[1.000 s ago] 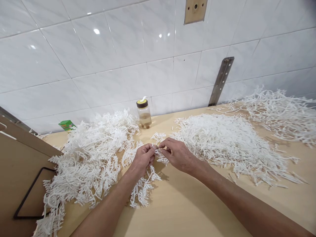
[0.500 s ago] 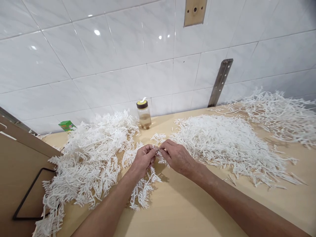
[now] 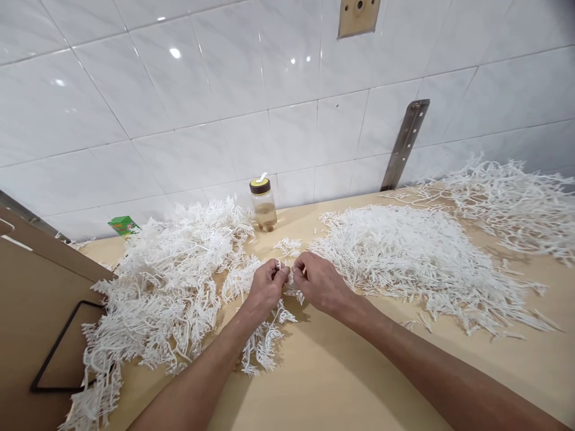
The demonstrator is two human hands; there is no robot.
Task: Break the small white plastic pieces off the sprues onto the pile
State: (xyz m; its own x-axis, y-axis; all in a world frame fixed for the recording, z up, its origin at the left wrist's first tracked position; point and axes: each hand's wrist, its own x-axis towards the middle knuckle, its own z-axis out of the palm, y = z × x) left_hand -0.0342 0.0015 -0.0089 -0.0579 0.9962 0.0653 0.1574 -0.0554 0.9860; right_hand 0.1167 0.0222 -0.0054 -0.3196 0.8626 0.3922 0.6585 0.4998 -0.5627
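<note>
My left hand (image 3: 268, 284) is closed in a pinch on a white branched plastic strand (image 3: 279, 264), whose tip shows above the thumb and finger. Right beside it, my right hand (image 3: 321, 281) has its fingers curled together; what lies between them is too small and covered to make out. More white branched strands (image 3: 263, 350) spread out below my left wrist. A large tangled heap of branched strands (image 3: 179, 281) lies to the left, and a flatter heap of short white pieces (image 3: 404, 251) to the right. A few loose pieces (image 3: 287, 244) sit just beyond my hands.
Against the tiled wall (image 3: 215, 143) stands a lidded bottle (image 3: 265, 209) with liquid. A green box (image 3: 124, 225) is behind the left heap. A cardboard box (image 3: 40, 311) borders the table's left side. Longer strands (image 3: 516, 206) pile up far right, near a metal bracket (image 3: 406, 143).
My hands stay close together, with a slightly wider gap between their fingertips. The right fingers are more curled. The whole view has shifted slightly.
</note>
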